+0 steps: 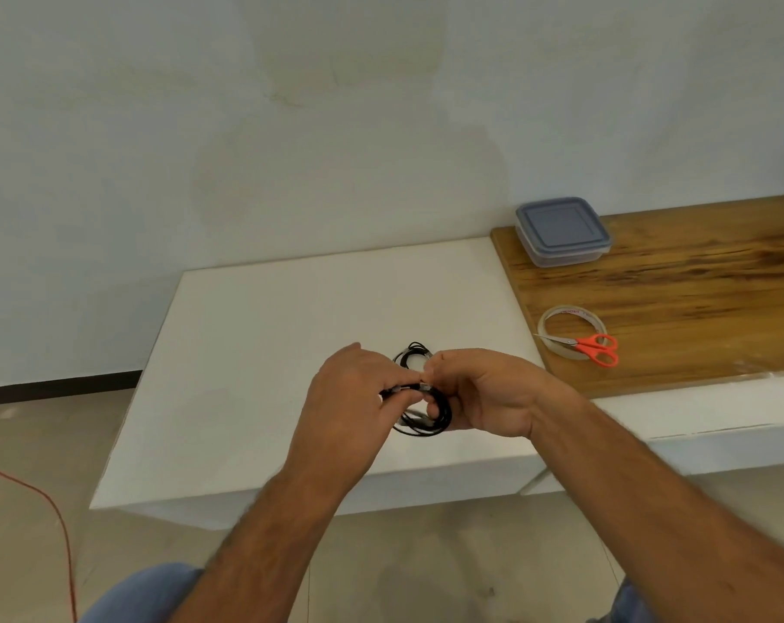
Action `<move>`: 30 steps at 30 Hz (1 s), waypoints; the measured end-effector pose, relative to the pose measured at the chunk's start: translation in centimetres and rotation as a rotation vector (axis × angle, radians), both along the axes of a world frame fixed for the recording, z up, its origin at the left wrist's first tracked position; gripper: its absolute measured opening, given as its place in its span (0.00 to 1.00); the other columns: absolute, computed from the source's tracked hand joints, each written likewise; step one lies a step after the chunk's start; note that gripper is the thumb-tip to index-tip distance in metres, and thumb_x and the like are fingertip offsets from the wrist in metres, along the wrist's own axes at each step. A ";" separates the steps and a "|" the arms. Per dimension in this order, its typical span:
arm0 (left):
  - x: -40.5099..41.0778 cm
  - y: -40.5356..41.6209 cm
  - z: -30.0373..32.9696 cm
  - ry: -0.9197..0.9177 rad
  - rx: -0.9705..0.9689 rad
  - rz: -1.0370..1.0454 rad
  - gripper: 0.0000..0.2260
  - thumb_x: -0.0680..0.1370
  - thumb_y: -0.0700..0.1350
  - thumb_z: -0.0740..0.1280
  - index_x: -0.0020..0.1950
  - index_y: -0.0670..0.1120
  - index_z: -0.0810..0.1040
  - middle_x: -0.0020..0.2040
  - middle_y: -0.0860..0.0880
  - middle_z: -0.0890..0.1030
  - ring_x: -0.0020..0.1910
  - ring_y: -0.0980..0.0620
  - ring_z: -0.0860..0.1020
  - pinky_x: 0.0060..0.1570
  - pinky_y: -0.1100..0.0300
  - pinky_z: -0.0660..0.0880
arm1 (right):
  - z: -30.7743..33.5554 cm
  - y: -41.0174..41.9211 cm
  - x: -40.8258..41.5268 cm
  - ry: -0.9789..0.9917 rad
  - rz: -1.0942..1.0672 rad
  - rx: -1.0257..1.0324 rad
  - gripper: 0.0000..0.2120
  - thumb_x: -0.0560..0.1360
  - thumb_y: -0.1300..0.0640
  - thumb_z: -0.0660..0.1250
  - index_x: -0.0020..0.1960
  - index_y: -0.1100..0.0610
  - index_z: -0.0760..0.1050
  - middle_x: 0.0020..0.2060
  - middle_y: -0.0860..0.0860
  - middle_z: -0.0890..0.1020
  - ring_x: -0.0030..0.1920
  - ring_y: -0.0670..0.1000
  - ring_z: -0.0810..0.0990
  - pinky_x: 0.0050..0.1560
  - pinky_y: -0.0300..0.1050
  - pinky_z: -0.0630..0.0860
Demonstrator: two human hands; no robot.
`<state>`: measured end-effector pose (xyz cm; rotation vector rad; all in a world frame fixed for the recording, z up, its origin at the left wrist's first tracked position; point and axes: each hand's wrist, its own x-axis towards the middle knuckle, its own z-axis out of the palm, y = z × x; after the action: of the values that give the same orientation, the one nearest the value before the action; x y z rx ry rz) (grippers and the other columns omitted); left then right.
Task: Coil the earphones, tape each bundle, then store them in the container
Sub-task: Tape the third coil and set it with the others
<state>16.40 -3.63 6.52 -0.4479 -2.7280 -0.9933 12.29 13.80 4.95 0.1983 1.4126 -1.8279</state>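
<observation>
Two hands meet over our white desk [255, 335]: our left hand [354, 397] and right hand [484, 393] both pinch the black earphones [430, 420], coiled and lifted just above it. We judge the loops could spring apart if either pinch slackens before taping. Tape roll [571, 328] and orange scissors [599, 348] lie well right on a wooden board [696, 285], near the lidded container [561, 229]. Pale wall behind, grey floor below.

Container [563, 231], tape [571, 329], scissors [592, 347] on wooden board [696, 299]
</observation>
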 end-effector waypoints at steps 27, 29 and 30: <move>-0.3 -0.6 -1.0 -0.284 -0.053 0.101 0.04 0.80 0.48 0.64 0.47 0.56 0.77 0.43 0.60 0.77 0.44 0.64 0.73 0.39 0.74 0.65 | -0.2 -0.6 0.5 0.790 0.147 0.489 0.05 0.75 0.60 0.69 0.45 0.54 0.83 0.36 0.46 0.82 0.37 0.42 0.80 0.41 0.34 0.75; -0.3 -0.7 -0.9 -0.273 -0.046 0.115 0.04 0.79 0.49 0.65 0.48 0.56 0.78 0.43 0.61 0.78 0.46 0.65 0.74 0.40 0.73 0.65 | -0.1 -0.5 0.5 0.800 0.154 0.504 0.05 0.76 0.59 0.68 0.44 0.55 0.83 0.36 0.47 0.82 0.37 0.41 0.80 0.41 0.32 0.74; -0.3 -0.7 -0.8 -0.280 -0.036 0.120 0.03 0.79 0.50 0.65 0.48 0.56 0.79 0.44 0.60 0.79 0.46 0.64 0.74 0.40 0.73 0.65 | 0.0 -0.5 0.5 0.795 0.165 0.510 0.06 0.77 0.59 0.67 0.44 0.56 0.82 0.36 0.47 0.83 0.37 0.41 0.79 0.41 0.32 0.74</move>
<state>16.08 -4.36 5.71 -0.1568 -2.9808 -1.0466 12.83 13.30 4.90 -0.4325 2.3515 -1.4199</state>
